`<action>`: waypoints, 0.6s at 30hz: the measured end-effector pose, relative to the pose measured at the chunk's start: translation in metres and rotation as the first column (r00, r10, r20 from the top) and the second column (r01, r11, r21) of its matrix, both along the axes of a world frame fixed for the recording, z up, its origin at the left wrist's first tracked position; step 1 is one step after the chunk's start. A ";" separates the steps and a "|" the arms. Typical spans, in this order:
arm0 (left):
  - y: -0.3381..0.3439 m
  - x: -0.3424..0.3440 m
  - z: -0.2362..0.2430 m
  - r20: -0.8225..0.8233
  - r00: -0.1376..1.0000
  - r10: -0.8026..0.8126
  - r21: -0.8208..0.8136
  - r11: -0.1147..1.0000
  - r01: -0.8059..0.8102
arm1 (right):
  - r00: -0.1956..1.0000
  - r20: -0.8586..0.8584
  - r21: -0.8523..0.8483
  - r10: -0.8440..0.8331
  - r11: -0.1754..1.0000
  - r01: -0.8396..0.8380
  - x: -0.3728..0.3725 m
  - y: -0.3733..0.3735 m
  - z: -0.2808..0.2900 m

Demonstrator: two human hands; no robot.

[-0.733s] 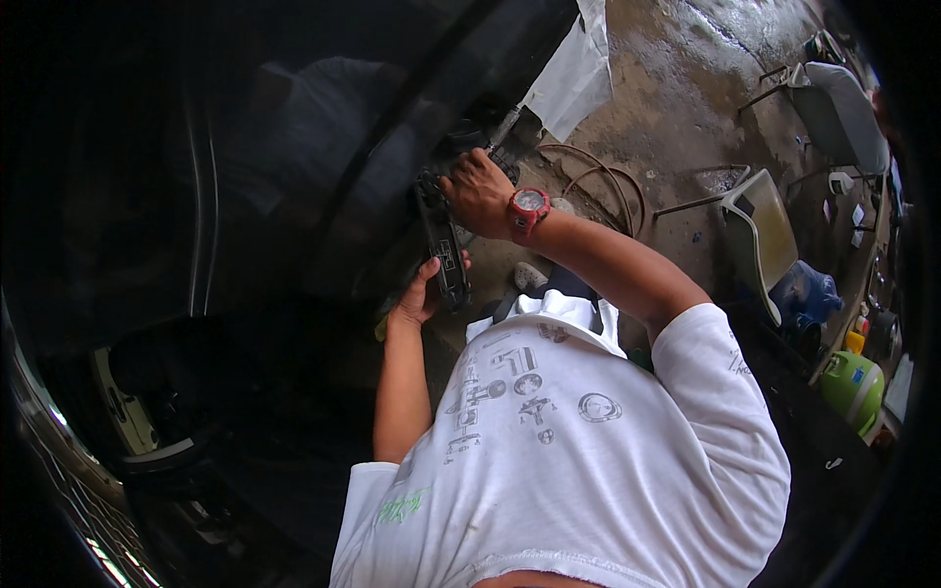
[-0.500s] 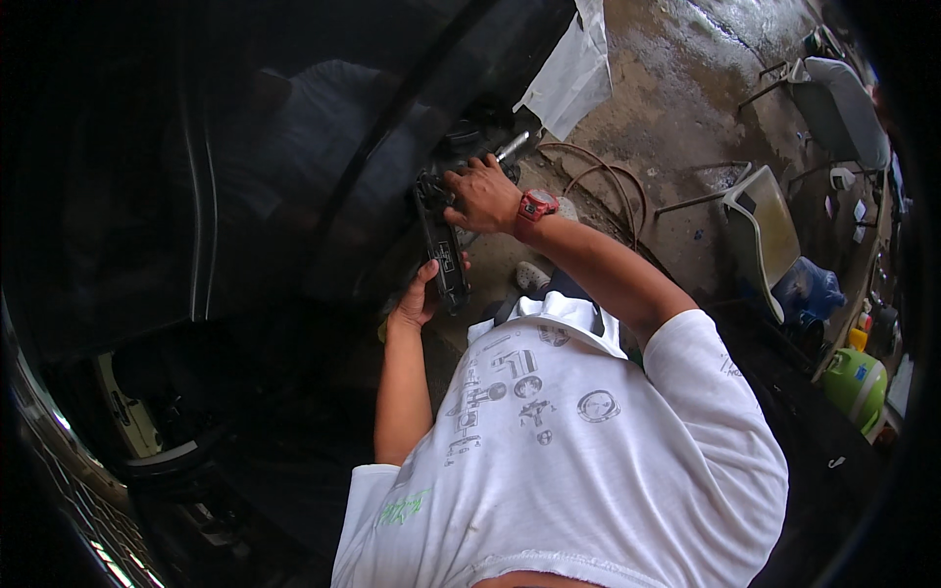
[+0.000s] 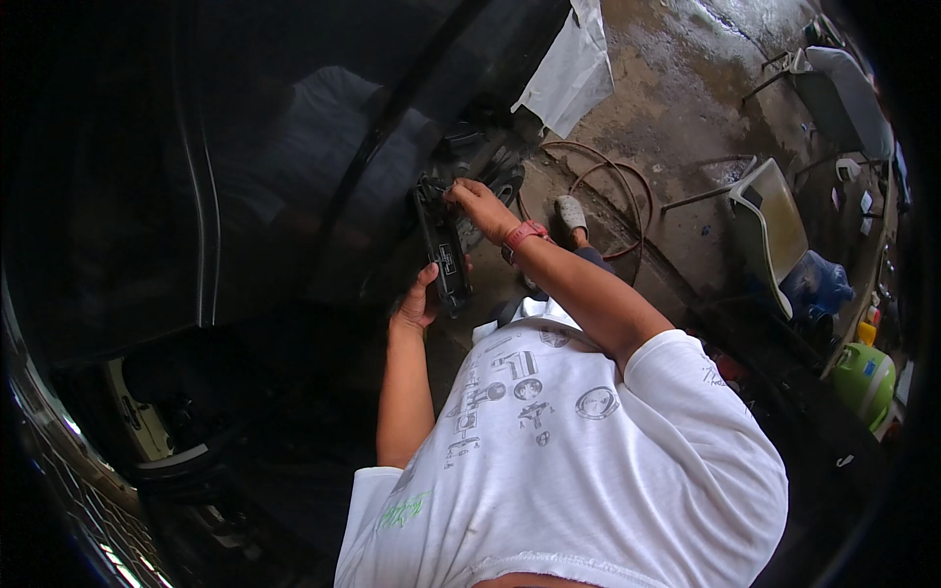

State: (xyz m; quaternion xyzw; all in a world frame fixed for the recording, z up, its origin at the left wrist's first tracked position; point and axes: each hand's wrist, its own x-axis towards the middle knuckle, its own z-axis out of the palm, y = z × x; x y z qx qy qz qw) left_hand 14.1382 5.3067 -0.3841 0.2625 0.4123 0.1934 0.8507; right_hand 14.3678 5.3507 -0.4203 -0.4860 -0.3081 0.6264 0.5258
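A long, narrow black part (image 3: 448, 257) with a pale printed label is tilted beside the glossy black vehicle panel (image 3: 284, 186). Its lower end lies between the thumb and fingers of my left hand (image 3: 419, 299), which is closed round it. At the upper end of the part is my right hand (image 3: 475, 208), with a red watch strap at the wrist. The fingers there are pinched together. Whatever they grip, if anything, is too small and dark to make out. Dark machinery (image 3: 495, 167) sits just beyond my right hand.
A reddish hose (image 3: 647, 196) coils on the wet concrete floor beside my shoe (image 3: 569, 213). Chairs (image 3: 769, 225) stand to the right, with a blue plastic bottle (image 3: 818, 281) and a green container (image 3: 863, 382) near them. A white sheet (image 3: 573, 73) hangs at the far edge of the panel.
My right hand has drawn back slightly and turned, its fingers going from spread over the part to pinched at its upper end. The silvery rod near it no longer shows. My left hand keeps its hold.
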 end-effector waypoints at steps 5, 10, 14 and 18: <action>0.000 0.002 0.004 0.037 0.999 -0.023 0.007 1.000 0.022 | 0.931 0.340 0.003 0.132 0.990 -0.141 0.009 -0.005 0.013; 0.000 0.003 0.005 0.044 0.999 -0.010 -0.010 1.000 0.011 | 0.576 0.816 0.203 -0.045 0.956 -0.214 0.017 -0.009 0.038; 0.000 0.003 0.003 0.050 0.999 -0.020 0.008 1.000 0.020 | 0.365 0.927 0.213 -0.087 0.923 -0.321 0.022 -0.013 0.052; -0.001 0.004 0.006 0.023 1.000 0.003 -0.014 1.000 -0.002 | 0.498 0.863 0.232 -0.081 0.941 -0.248 0.018 -0.011 0.044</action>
